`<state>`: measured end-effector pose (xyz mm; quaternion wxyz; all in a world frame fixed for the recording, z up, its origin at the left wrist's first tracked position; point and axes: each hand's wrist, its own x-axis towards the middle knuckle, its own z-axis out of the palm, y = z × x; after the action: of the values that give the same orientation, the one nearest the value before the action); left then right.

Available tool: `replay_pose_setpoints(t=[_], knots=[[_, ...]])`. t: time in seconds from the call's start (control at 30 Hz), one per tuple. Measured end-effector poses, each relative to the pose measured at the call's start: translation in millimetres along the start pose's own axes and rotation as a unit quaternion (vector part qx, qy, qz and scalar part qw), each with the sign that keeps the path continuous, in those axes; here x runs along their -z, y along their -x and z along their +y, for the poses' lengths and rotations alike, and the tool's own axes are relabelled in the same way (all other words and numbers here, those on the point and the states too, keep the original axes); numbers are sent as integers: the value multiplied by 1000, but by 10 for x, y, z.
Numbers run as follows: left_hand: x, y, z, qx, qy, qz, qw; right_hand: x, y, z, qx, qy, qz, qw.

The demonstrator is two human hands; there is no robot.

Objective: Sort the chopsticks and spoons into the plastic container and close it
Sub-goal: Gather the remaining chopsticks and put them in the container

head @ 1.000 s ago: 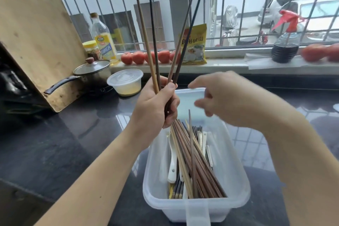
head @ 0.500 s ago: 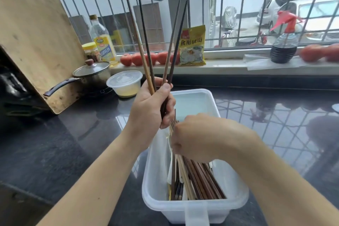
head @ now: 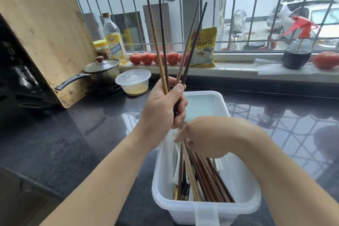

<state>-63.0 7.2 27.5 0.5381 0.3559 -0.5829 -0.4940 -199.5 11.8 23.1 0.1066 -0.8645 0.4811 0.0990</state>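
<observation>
The left hand (head: 163, 104) grips four long brown wooden chopsticks (head: 161, 46), standing up and fanned out over the far end of the white plastic container (head: 240, 176). The right hand (head: 207, 135) reaches into the container, its fingers curled around the pile of brown chopsticks (head: 207, 180) lying there. The container sits on the shiny black desk (head: 77, 134), with its lid off.
</observation>
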Motion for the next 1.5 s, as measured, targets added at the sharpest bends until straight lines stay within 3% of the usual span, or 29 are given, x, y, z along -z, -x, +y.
replay_pose_setpoints(t=[0.4, 0.7, 0.87, 0.97, 1.03, 1.13, 1.23, 1.3, 1.4, 1.5], knots=[[-11, 3, 11, 5, -20, -8, 1000, 47, 62, -53, 13, 63, -94, 994], [-4, -17, -16, 9, 13, 9, 1000, 107, 69, -23, -43, -71, 120, 989], [9, -18, -10, 14, 3, 3, 1000, 31, 117, -61, -17, 20, 21, 999], [3, -15, -3, 19, 8, 3, 1000, 108, 94, 28, -61, -43, 95, 993], [3, -13, -3, 25, 11, 2, 1000, 245, 176, 183, -83, -100, 212, 969], [9, -9, 8, 27, 7, -2, 1000, 402, 372, 484, -77, -275, 370, 884], [13, -5, 7, 10, -16, -25, 999, 420, 424, 497, -18, -470, 332, 818], [-2, 3, 3, -1, -31, -46, 998, 380, 353, 383, 24, -502, 309, 808], [-17, 18, 2, 1, -22, -50, 999, 376, 274, 327, 13, -510, 367, 777], [0, 16, 7, 8, -17, -36, 999, 444, 359, 404, -7, -612, 447, 652]])
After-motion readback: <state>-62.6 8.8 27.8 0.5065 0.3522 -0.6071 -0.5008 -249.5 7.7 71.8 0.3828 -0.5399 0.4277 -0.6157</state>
